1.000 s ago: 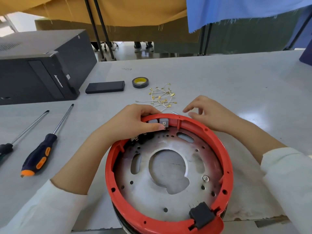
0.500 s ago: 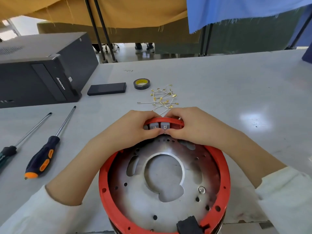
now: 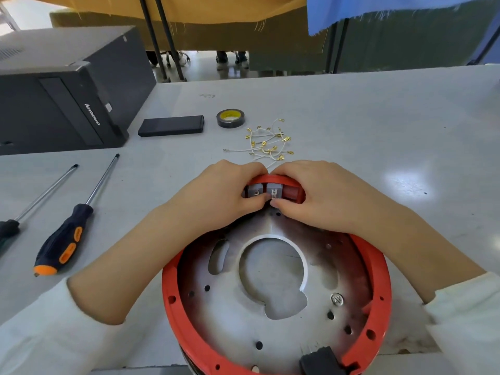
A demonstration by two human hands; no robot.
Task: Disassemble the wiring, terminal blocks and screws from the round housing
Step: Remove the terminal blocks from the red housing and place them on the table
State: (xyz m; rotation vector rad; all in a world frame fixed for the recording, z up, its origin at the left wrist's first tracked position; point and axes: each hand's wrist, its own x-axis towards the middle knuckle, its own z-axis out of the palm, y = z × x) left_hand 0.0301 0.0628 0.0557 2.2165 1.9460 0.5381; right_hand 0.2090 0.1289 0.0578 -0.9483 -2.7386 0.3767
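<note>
Head-worn view, steeply down, close over table (image 3: 351, 109)

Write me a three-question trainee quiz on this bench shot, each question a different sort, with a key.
1. True or false: both the left hand and the right hand grip the far rim of the red housing at the grey terminal blocks.
2. Multiple choice: where do the loose white wires lie? A) inside the housing B) on the table beyond the hands C) on the black computer case
3. Fill in: the two screwdrivers lie on the person's ____ side.

Key: 1 true; 2 B; 3 left
</note>
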